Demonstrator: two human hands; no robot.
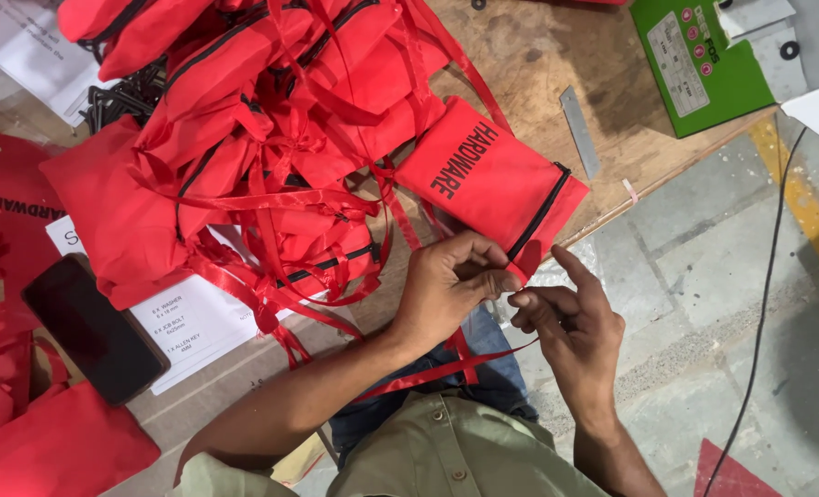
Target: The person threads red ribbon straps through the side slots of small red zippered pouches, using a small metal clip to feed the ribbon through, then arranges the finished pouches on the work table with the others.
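Both hands were pinching: left hand (446, 287) gripped the red fabric zip pouch's (492, 184) corner steady, right hand (570, 317) pulled its red ribbon (446, 370) taut.

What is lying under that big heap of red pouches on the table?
Under the heap of red zip pouches show white printed paper sheets, black metal pieces at the upper left, and the wooden tabletop. Whatever lies beneath the heap's middle is covered.
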